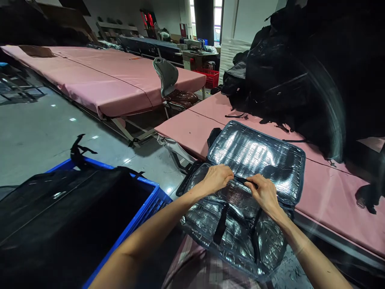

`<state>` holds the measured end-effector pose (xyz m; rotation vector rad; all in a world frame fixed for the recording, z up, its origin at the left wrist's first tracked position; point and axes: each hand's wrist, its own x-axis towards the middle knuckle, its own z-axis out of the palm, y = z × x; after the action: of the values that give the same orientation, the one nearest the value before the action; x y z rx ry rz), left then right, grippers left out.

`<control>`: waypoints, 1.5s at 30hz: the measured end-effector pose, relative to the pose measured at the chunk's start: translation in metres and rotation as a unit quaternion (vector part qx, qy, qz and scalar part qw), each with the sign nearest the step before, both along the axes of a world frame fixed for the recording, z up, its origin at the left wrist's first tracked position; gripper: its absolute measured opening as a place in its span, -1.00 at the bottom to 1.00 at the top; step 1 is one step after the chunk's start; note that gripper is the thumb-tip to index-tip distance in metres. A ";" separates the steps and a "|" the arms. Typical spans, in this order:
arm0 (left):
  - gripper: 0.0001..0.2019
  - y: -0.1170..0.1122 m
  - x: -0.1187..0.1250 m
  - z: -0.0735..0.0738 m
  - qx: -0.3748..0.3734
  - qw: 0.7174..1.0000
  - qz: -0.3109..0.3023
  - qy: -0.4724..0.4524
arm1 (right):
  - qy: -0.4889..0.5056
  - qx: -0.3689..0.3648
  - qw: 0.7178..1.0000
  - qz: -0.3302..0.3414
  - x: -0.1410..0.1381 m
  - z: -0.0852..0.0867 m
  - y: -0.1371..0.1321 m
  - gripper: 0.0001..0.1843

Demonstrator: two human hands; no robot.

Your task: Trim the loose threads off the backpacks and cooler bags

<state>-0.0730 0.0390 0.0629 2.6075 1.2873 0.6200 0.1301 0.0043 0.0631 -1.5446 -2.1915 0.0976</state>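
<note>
Bag [255,154] at the table [186,130] edge; its strip [240,180] is pinched by left hand [218,177] and right hand [264,193], best held taut.

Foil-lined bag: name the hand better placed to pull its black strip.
Right, probably: the right hand pinches the black strip at the fold of the foil-lined bag; the left hand holds the lining beside it.

- A pile of black bags [285,76] blocked the pink table [188,130] behind and right of the foil-lined bag [255,156].
- Bare tabletop lay open to its left.
- A blue crate [147,204] stood close on the left.
</note>
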 end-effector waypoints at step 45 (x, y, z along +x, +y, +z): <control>-0.85 0.021 0.005 0.026 -0.189 0.980 -0.011 0.069 | -0.039 -0.045 0.998 0.030 -0.013 0.005 0.005 -0.83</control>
<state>-0.0677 0.0597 0.0894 2.3769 1.2665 0.1682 0.1175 0.0092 0.0676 -1.5542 -2.3254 0.1593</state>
